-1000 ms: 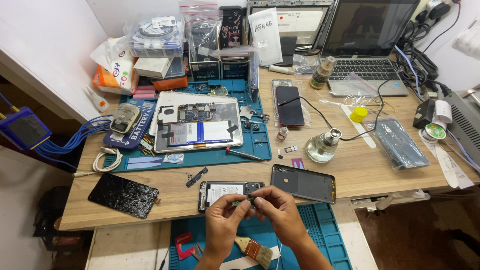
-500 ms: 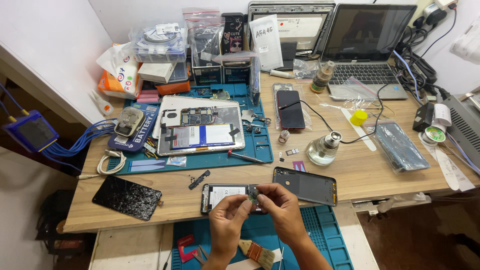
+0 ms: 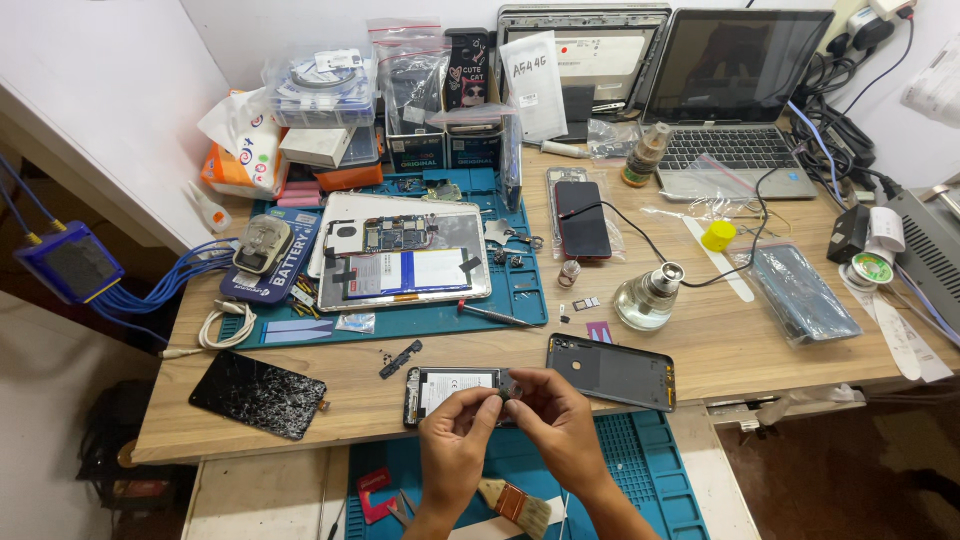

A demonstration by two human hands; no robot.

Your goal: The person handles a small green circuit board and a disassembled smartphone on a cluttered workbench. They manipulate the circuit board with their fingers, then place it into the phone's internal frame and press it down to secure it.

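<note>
My left hand (image 3: 455, 440) and my right hand (image 3: 552, 420) meet at the wooden table's (image 3: 700, 345) front edge. Together they pinch a small dark part (image 3: 509, 388) between their fingertips, just above an opened phone (image 3: 445, 388) that lies with its battery showing. A dark phone back cover (image 3: 612, 371) rests just right of my right hand. Below my wrists sits a brush (image 3: 515, 503) with a copper band on a blue mat (image 3: 630, 470).
A cracked black screen (image 3: 258, 394) lies at the front left. A disassembled tablet (image 3: 400, 260) rests on a blue work mat (image 3: 520, 290). Behind are a phone (image 3: 580, 218) with a cable, a glass bottle (image 3: 645, 298), a laptop (image 3: 735, 100), boxes and cables.
Both hands have stayed over the opened phone, working the small part between the fingertips. The view shifted slightly; nothing on the table moved.
</note>
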